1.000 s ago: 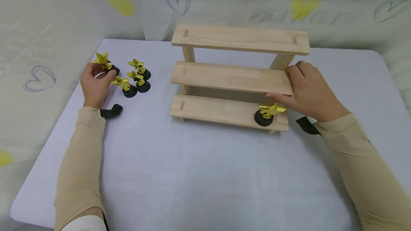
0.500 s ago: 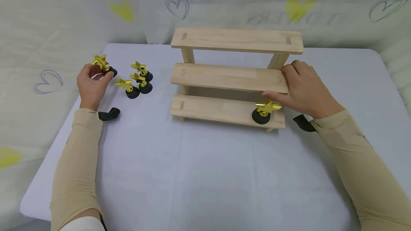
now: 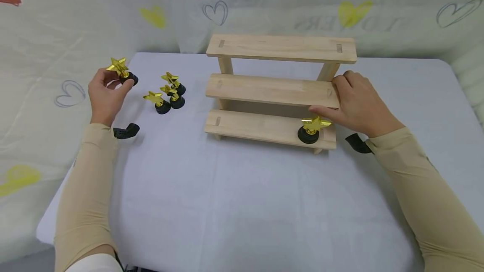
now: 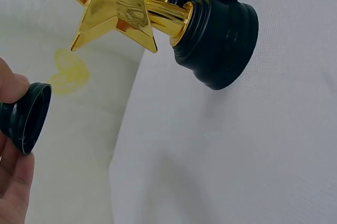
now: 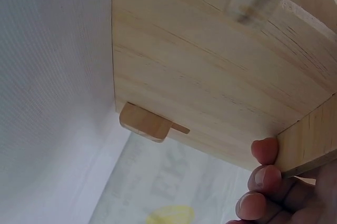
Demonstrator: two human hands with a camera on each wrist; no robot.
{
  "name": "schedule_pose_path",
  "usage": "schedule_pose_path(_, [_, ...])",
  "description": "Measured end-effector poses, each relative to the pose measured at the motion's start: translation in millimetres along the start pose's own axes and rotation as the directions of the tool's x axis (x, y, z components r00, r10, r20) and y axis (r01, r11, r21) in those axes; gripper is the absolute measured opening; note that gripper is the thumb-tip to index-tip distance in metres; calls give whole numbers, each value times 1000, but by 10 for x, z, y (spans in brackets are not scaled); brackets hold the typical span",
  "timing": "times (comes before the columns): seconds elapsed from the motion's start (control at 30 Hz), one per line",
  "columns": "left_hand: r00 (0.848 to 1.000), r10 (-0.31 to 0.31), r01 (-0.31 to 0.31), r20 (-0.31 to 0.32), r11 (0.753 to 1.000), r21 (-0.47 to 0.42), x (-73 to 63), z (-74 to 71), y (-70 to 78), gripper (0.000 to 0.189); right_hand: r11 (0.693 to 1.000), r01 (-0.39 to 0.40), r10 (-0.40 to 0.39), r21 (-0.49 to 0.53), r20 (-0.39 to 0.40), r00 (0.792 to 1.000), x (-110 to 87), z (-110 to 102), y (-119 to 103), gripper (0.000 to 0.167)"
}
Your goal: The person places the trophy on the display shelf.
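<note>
At the table's far left my left hand (image 3: 107, 96) pinches a gold star trophy (image 3: 120, 68) by its black base. In the left wrist view that base (image 4: 25, 118) shows its hollow underside, tipped off the table between thumb and fingers. Three more star trophies (image 3: 162, 106) stand in a group just right of this hand. My right hand (image 3: 355, 104) grips the right end of the middle board of a three-tier wooden shelf (image 3: 272, 89). Its fingertips (image 5: 265, 177) curl under the board in the right wrist view. Another star trophy (image 3: 309, 134) stands on the lowest board's right part, below the thumb.
A white cloth covers the table (image 3: 242, 205). Behind it and on the left hangs a pale curtain (image 3: 264, 3) with drawn hearts. Black wrist camera mounts (image 3: 126, 131) stick out near both cuffs.
My left hand has raised the trophy and drawn it slightly left, away from the group. The right hand keeps its grip on the shelf. The head view has shifted a little.
</note>
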State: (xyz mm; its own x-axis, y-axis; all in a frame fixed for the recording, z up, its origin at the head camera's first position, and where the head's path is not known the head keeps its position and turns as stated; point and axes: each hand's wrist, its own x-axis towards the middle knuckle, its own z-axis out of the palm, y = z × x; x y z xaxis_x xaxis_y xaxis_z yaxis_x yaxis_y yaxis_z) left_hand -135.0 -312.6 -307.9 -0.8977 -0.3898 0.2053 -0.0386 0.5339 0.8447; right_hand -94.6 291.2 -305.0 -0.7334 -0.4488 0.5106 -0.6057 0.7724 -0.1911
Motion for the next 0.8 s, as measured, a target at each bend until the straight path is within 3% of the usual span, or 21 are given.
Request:
schedule_pose_path(0.2, [1000,22,-22,8,999,29,-34,-17,77,40,1000,-16,16,-5,14,1000,-4,0,5,93])
schedule_pose_path(0.5, [996,88,-88,29,996,16,-95,-31,244,42,1000,-17,17,-1,1,1000,10,13,-9,109])
schedule_pose_path(0.8, [988,152,-152,30,988,-15,-169,-54,418,37,1000,-17,17,5,20,1000,19,1,7,105])
